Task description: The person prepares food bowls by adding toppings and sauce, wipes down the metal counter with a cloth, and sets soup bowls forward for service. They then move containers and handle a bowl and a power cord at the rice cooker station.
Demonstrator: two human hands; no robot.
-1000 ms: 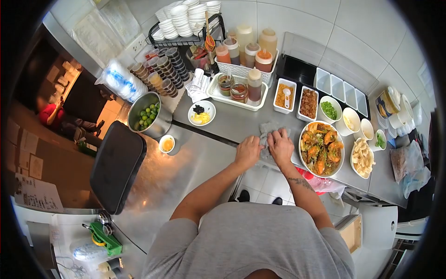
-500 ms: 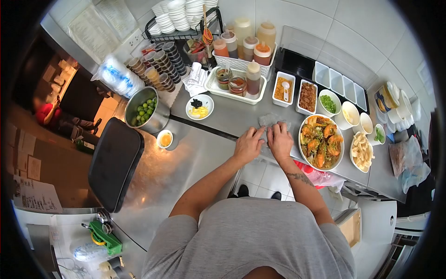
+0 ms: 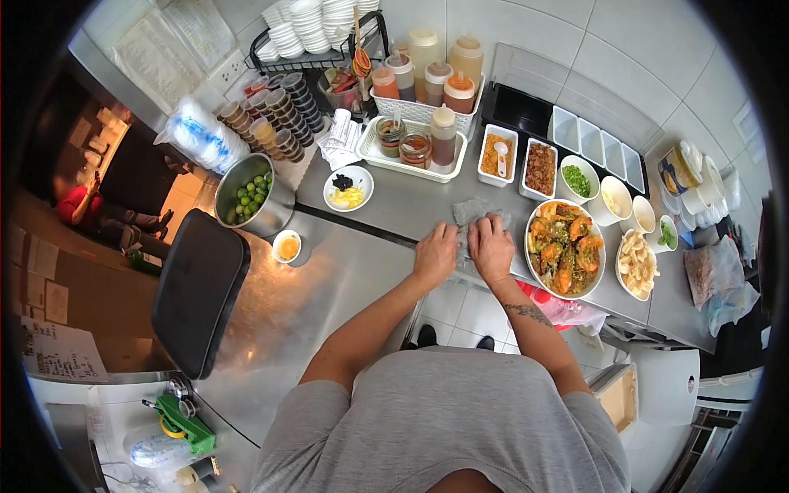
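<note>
Both my hands press on a grey cloth [image 3: 471,212] lying on the steel counter [image 3: 394,205]. My left hand [image 3: 435,253] lies on the cloth's left side with fingers curled down. My right hand [image 3: 491,246] covers its right side, fingers spread flat. Just right of my right hand stands a large white plate of prawns in sauce [image 3: 565,249]. How firmly either hand grips the cloth is hidden under the palms.
A bowl of crackers [image 3: 639,264], small dishes of garnish [image 3: 579,181], sauce bottles in white baskets [image 3: 423,82], a pot of limes [image 3: 253,200], a small sauce cup [image 3: 287,246] and a black lid [image 3: 201,287] surround the spot. A person in red [image 3: 74,205] stands beyond the counter.
Both hands have slid a little away from me along the counter with the cloth, staying side by side beside the prawn plate.
</note>
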